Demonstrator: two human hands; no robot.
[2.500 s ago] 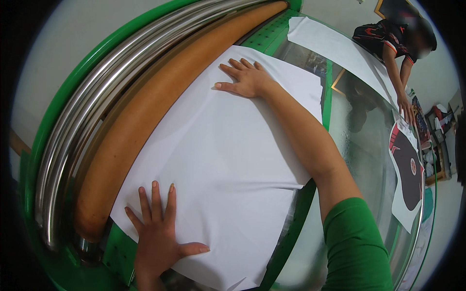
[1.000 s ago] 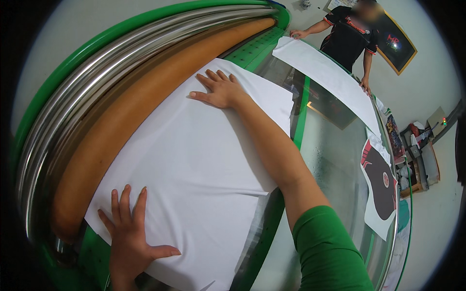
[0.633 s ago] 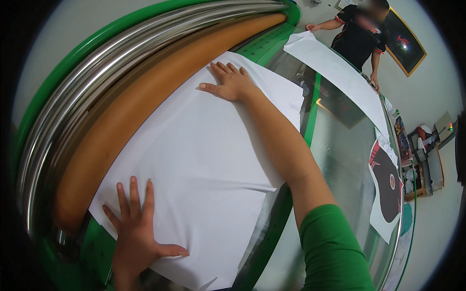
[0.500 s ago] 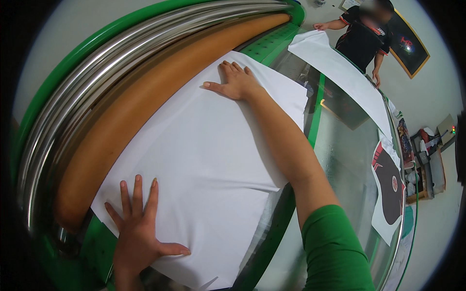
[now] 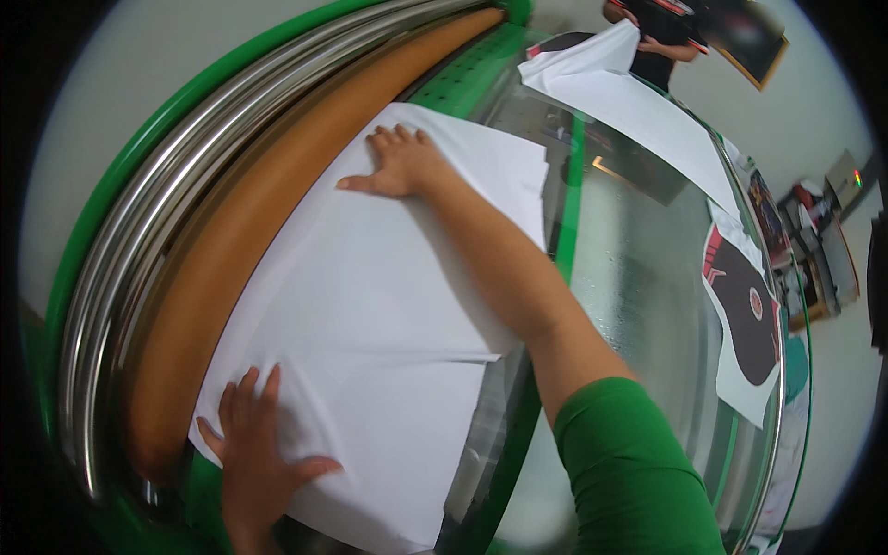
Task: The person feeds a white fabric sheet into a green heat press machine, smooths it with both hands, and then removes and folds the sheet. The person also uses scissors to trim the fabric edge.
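A large white sheet [image 5: 370,277] lies flat in front of me, its left edge against a long tan roller [image 5: 250,222]. A crease runs across its lower half to the right edge. My left hand [image 5: 264,453] rests on the near left part of the sheet, fingers spread and thumb pointing right. Farther up, my right hand [image 5: 398,165] presses flat on the sheet close to the roller, fingers apart. Neither hand grips anything.
Shiny metal bars [image 5: 176,157] and a green frame [image 5: 120,148] curve beyond the roller. To the right, a glass-like table [image 5: 629,305] bears another white sheet [image 5: 638,116] and a dark printed piece [image 5: 749,314]. A co-worker [image 5: 657,42] stands at the far end.
The view has shifted somewhat. The co-worker has lifted and folded back the far sheet's end, and a dark printed area now shows there. Both my hands still rest on the near sheet.
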